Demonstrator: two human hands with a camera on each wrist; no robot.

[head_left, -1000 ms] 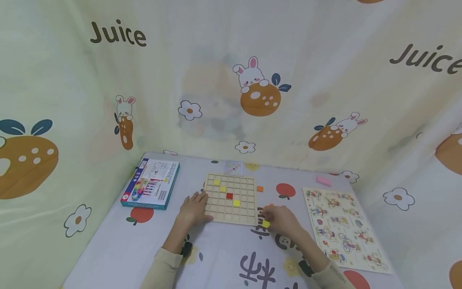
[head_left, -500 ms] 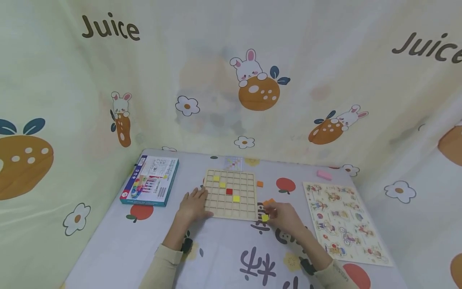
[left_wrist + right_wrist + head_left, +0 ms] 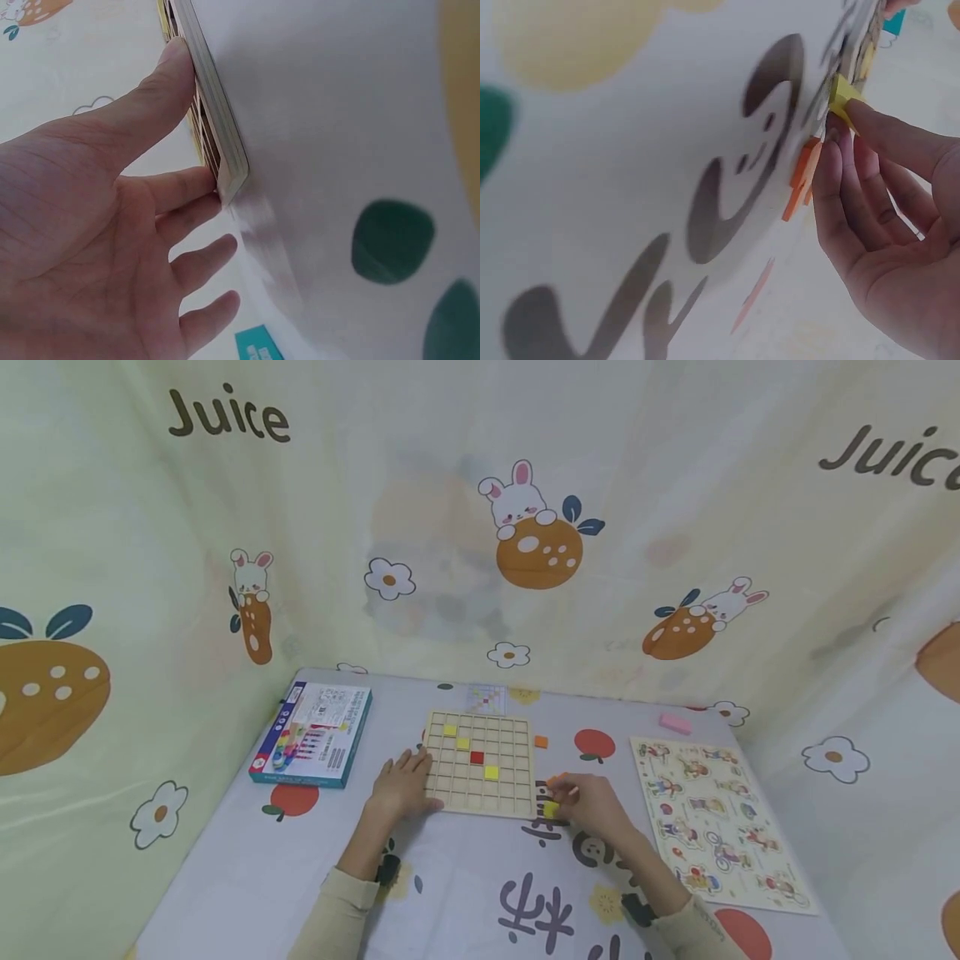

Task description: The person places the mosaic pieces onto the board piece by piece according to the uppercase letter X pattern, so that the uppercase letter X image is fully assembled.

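Observation:
A wooden grid board (image 3: 512, 795) lies mid-table, with several yellow tiles and a red tile (image 3: 477, 758) forming a diagonal in it. My left hand (image 3: 401, 785) rests at the board's left side; in the left wrist view the thumb (image 3: 161, 82) lies along one edge and the index finger touches near the corner, the other fingers spread. Just off the board's lower right side, my right hand (image 3: 597, 807) pinches a yellow square tile (image 3: 841, 96) between thumb and fingertips. Loose orange tiles (image 3: 806, 166) lie on the cloth by those fingers, partly hidden by the hand in the head view.
Behind the board is a small pattern card (image 3: 486, 699), and an orange tile (image 3: 541, 742) sits at its right. A boxed set (image 3: 313, 735) lies on the left. On the right are a picture puzzle board (image 3: 712, 818) and a pink block (image 3: 675, 723). Printed curtains enclose the table.
The head view has shifted slightly. My right hand stays beside the board, the yellow tile in its fingers tilting a little. My left hand has not moved.

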